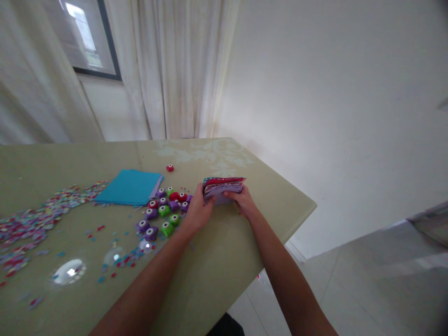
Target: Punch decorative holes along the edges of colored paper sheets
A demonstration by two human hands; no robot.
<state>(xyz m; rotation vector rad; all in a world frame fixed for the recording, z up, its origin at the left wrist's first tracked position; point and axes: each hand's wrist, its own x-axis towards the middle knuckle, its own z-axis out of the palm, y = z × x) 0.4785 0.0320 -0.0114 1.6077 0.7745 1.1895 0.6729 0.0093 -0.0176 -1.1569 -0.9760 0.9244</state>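
Between both hands I hold a stack of coloured paper sheets (pixel 224 187), tilted up above the table, with red, blue and lilac edges that look scalloped or punched. My left hand (pixel 200 210) grips its left side, thumb on the near face. On the right side, my right hand (pixel 242 200) is closed with its thumb pressed on the lilac front sheet. Just left of my left hand sit several small craft punches (pixel 164 211) in purple, green and red. Fingers behind the stack are hidden.
A pile of blue paper sheets (pixel 130 187) lies left of the punches. Punched paper bits (pixel 42 219) spread across the left of the table (pixel 280 196). One red punch (pixel 170 168) stands apart farther back. A white wall (pixel 332 116) rises beyond the table's right edge.
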